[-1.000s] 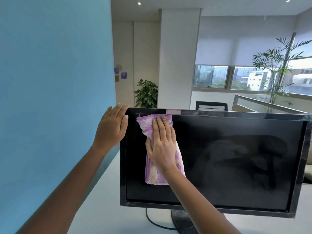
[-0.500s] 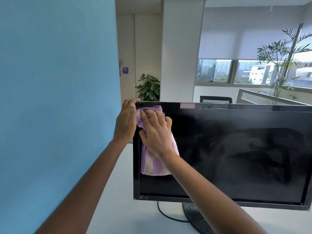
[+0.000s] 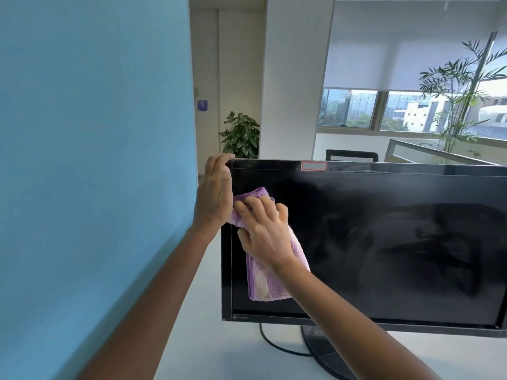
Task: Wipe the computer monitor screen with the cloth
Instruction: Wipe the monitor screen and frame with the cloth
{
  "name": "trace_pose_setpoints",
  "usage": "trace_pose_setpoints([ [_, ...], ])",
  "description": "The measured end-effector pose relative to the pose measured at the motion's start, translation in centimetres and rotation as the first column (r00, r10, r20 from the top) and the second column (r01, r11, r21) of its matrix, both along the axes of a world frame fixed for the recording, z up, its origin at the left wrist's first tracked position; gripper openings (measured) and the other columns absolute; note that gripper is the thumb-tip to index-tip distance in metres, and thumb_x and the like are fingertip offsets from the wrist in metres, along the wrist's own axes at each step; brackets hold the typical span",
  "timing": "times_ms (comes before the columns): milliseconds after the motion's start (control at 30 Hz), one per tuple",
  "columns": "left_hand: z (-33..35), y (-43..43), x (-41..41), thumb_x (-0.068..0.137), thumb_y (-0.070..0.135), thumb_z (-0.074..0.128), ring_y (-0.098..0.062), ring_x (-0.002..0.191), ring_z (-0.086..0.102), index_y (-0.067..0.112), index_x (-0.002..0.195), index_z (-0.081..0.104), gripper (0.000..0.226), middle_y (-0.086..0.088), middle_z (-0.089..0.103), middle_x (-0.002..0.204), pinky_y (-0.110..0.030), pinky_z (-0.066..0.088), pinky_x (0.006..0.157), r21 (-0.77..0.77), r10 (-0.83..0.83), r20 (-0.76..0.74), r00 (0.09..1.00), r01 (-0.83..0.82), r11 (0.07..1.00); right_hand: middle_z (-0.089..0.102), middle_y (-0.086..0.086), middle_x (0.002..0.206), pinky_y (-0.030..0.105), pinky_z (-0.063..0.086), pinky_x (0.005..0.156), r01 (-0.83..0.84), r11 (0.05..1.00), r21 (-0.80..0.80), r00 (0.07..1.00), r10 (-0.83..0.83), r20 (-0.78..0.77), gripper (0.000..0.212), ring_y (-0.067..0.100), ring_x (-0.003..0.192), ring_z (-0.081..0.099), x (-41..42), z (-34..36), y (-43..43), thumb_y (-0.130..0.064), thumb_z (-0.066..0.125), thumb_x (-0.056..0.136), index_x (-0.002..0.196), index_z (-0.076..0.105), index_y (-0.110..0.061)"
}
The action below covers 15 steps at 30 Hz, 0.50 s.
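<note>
A black computer monitor [image 3: 384,242] stands on a white desk, its dark screen switched off. My right hand [image 3: 264,231] presses a purple and cream cloth [image 3: 270,281] flat against the screen near its left edge, a little below the top corner. The cloth hangs down below my palm. My left hand [image 3: 215,196] holds the monitor's upper left corner, fingers curled over the top edge and palm against the side of the frame.
A blue partition wall [image 3: 96,160] runs close along the left. The white desk [image 3: 203,341] carries the monitor's round stand [image 3: 321,349] and a black cable [image 3: 277,346]. Behind are a pillar, potted plants, a chair back and windows.
My right hand slid the cloth left along the top, then down the screen's left edge. My left hand closed its hold on the top left corner. The view shifted so the monitor sits further right.
</note>
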State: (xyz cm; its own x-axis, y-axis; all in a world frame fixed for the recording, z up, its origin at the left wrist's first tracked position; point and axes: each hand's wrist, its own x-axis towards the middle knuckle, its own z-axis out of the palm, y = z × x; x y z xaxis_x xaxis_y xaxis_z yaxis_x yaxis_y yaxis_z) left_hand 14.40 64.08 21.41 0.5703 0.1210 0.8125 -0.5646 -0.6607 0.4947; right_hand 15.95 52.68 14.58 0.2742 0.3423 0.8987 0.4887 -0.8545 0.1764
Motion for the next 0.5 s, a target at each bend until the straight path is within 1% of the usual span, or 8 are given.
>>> trace_pose_setpoints([
  [133, 0.0, -0.1, -0.2, 0.088, 0.024, 0.015, -0.019, 0.112, 0.049, 0.004, 0.123, 0.047, 0.052, -0.012, 0.045, 0.129, -0.030, 0.044, 0.093, -0.024, -0.033, 0.001, 0.999, 0.033, 0.999, 0.066, -0.003, 0.100, 0.034, 0.045, 0.070, -0.021, 0.999, -0.041, 1.000, 0.021, 0.003, 0.038, 0.018, 0.099, 0.044, -0.5, -2.5, -0.5, -0.022, 0.051, 0.073, 0.108, 0.066, -0.019],
  [200, 0.1, -0.1, -0.3, 0.088, 0.023, 0.015, -0.019, 0.112, 0.050, 0.004, 0.124, 0.046, 0.051, -0.013, 0.045, 0.130, -0.026, 0.043, 0.091, -0.003, -0.023, 0.000, 1.000, 0.023, 1.000, 0.066, -0.004, 0.099, 0.032, 0.045, 0.070, -0.035, 0.997, -0.065, 0.999, 0.035, -0.005, 0.038, 0.017, 0.098, 0.045, -0.8, -3.6, -0.8, -0.022, 0.051, 0.072, 0.106, 0.067, -0.019],
  [267, 0.1, -0.2, -0.4, 0.088, 0.022, 0.014, -0.019, 0.111, 0.050, 0.004, 0.125, 0.045, 0.052, -0.012, 0.044, 0.131, -0.021, 0.041, 0.088, 0.058, 0.020, 0.002, 1.000, -0.020, 0.998, 0.066, -0.005, 0.098, 0.032, 0.044, 0.070, -0.042, 0.994, -0.097, 0.999, 0.041, -0.011, 0.037, 0.017, 0.096, 0.045, -1.0, -4.6, -1.2, -0.021, 0.052, 0.070, 0.104, 0.067, -0.020],
  [300, 0.1, -0.2, -0.5, 0.088, 0.021, 0.014, -0.019, 0.111, 0.051, 0.004, 0.126, 0.044, 0.051, -0.012, 0.044, 0.131, -0.021, 0.041, 0.087, 0.090, 0.043, 0.006, 0.999, -0.043, 0.995, 0.066, -0.005, 0.097, 0.032, 0.042, 0.071, -0.046, 0.992, -0.113, 0.999, 0.044, -0.016, 0.037, 0.017, 0.096, 0.045, -1.1, -5.1, -1.4, -0.020, 0.052, 0.069, 0.103, 0.067, -0.020],
  [400, 0.0, -0.4, -0.5, 0.089, 0.021, 0.016, -0.023, 0.113, 0.051, 0.002, 0.128, 0.043, 0.051, -0.014, 0.044, 0.133, -0.029, 0.048, 0.088, 0.149, 0.090, 0.009, 0.996, -0.091, 0.985, 0.065, -0.006, 0.098, 0.032, 0.034, 0.073, -0.068, 0.983, -0.173, 0.997, 0.062, -0.037, 0.039, 0.017, 0.097, 0.045, -1.4, -6.8, -1.9, -0.018, 0.051, 0.067, 0.103, 0.066, -0.020],
  [433, 0.0, -0.5, -0.5, 0.089, 0.021, 0.016, -0.023, 0.113, 0.051, 0.002, 0.129, 0.042, 0.051, -0.014, 0.043, 0.134, -0.031, 0.049, 0.088, 0.162, 0.110, 0.003, 0.994, -0.109, 0.981, 0.065, -0.006, 0.097, 0.032, 0.033, 0.073, -0.074, 0.978, -0.194, 0.997, 0.067, -0.046, 0.039, 0.017, 0.098, 0.045, -1.6, -7.4, -2.0, -0.018, 0.051, 0.067, 0.103, 0.066, -0.020],
  [500, 0.0, -0.6, -0.5, 0.089, 0.022, 0.017, -0.022, 0.114, 0.050, 0.003, 0.130, 0.041, 0.051, -0.013, 0.042, 0.136, -0.032, 0.049, 0.089, 0.176, 0.141, -0.011, 0.990, -0.137, 0.975, 0.065, -0.007, 0.096, 0.031, 0.036, 0.071, -0.084, 0.968, -0.237, 0.995, 0.070, -0.065, 0.039, 0.017, 0.100, 0.046, -1.8, -8.6, -2.2, -0.018, 0.050, 0.066, 0.101, 0.066, -0.020],
])
